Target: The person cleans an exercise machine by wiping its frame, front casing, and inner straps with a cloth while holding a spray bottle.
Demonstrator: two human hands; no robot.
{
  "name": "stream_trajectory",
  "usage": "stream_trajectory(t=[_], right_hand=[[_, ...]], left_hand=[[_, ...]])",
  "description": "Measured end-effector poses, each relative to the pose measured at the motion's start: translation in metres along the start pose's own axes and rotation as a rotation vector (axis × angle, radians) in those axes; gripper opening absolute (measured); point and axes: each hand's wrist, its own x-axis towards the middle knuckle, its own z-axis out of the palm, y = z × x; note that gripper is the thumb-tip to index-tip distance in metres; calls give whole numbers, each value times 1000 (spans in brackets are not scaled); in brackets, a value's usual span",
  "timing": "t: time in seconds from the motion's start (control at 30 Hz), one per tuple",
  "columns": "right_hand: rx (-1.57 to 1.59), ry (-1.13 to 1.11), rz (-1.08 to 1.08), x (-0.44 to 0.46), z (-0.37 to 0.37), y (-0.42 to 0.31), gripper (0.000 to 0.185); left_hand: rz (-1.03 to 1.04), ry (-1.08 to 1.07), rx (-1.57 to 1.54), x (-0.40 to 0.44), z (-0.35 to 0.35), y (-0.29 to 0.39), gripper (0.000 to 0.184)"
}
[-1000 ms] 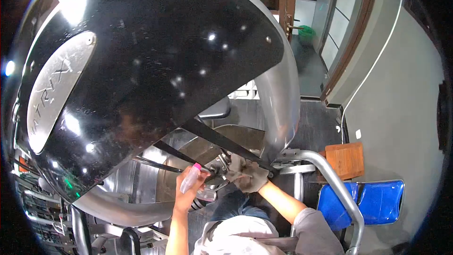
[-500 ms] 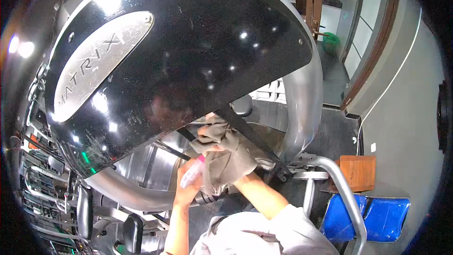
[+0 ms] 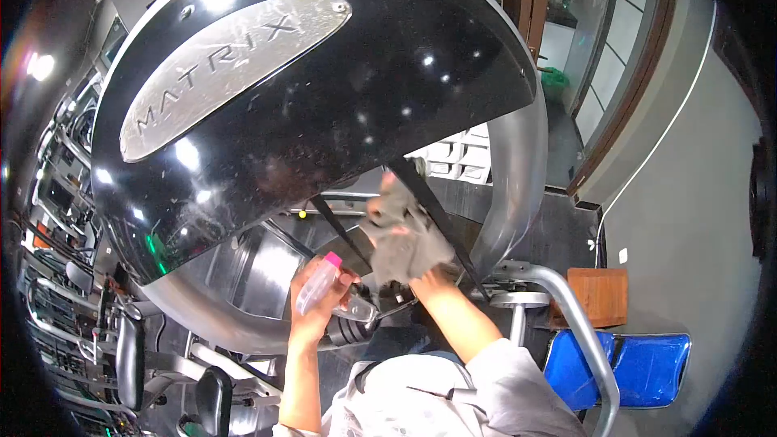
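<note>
My left hand [image 3: 306, 290] is wrapped round a clear spray bottle [image 3: 358, 307] with a pink nozzle tip. In my right hand [image 3: 431, 282] is a grey-brown cloth [image 3: 409, 249], which covers most of the hand; a few fingertips show past its folds. The cloth lies against or just beside a slanting dark strap [image 3: 425, 204] under the black cover [image 3: 324, 113] of an exercise machine. A silver plate [image 3: 235, 65] reading MATRIX is fixed on that cover. Whether the cloth presses on the strap I cannot tell.
A curved silver frame tube [image 3: 518, 162] rings the machine. At the lower right are a bent grey rail [image 3: 595, 340], blue seats [image 3: 651, 368] and a wooden box [image 3: 597, 298]. Padded gym machines [image 3: 129, 360] line the left. A glass door stands at the upper right.
My hands have moved apart: the spray bottle is now left of and below the cloth, which has shifted up and right beside the strap. My view has also turned and shifted.
</note>
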Motion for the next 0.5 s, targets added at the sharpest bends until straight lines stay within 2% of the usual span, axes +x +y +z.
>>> stream_trajectory(t=[0.07, 0.13, 0.23, 0.27, 0.33, 0.37, 0.4, 0.47, 0.5], right_hand=[[223, -9, 87, 13, 9, 19, 22], [235, -32, 95, 21, 5, 17, 21], [-450, -360, -60, 24, -16, -14, 17], [-454, -363, -62, 27, -22, -20, 17], [29, -542, 212, 28, -34, -34, 19], [-176, -554, -33, 21, -45, -46, 22], [-184, -562, -43, 9, -49, -47, 22], [-263, -282, -427, -9, -57, -45, 22], [-321, -646, -178, -3, -58, -48, 22]], left_hand=[[20, -5, -12, -1, 2, 6, 18], [67, -42, -102, -2, 3, 10, 18], [49, -61, -50, -4, 0, 24, 17], [51, -66, -52, -3, -1, 27, 17], [125, -99, -98, 1, -2, 32, 16], [125, -111, -99, 3, -4, 36, 16], [151, -142, -90, 5, -6, 41, 16], [178, -193, -82, 11, -11, 45, 16], [195, -190, -78, 14, -13, 47, 18]])
